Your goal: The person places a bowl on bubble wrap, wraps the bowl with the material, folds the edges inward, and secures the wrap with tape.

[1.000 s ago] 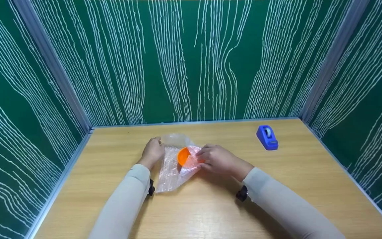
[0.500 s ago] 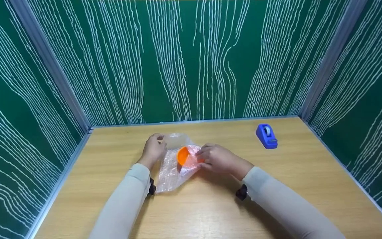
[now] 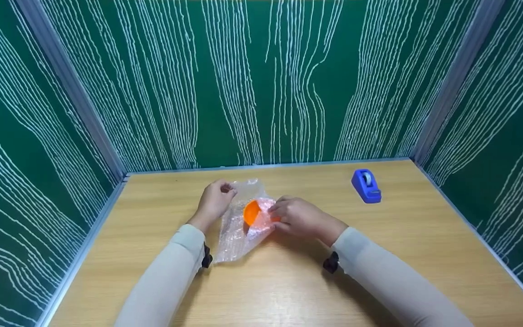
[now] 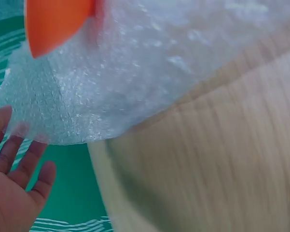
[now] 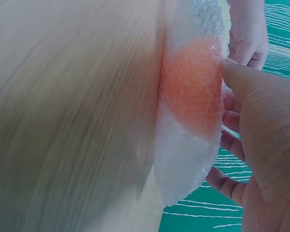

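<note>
A sheet of clear bubble wrap (image 3: 234, 231) lies on the table under an orange bowl (image 3: 251, 212), with its right part folded up over the bowl's right side. My left hand (image 3: 214, 200) pinches the sheet's far left edge; in the left wrist view the wrap (image 4: 106, 92) passes between thumb and fingers. From the right, my right hand (image 3: 300, 217) holds the folded wrap against the bowl. Its thumb (image 5: 236, 75) presses the near face in the right wrist view, fingers behind. The bowl's orange (image 5: 190, 87) shows through the wrap there, while its left rim is uncovered.
A blue tape dispenser (image 3: 367, 186) with a roll in it stands at the back right of the wooden table (image 3: 288, 290). Green walls (image 3: 225, 91) with white wavy lines enclose the table at the back and both sides.
My left hand has moved slightly away from me and to the right, and the wrap's far edge has shifted back with it. The right hand and the bowl have stayed nearly in place.
</note>
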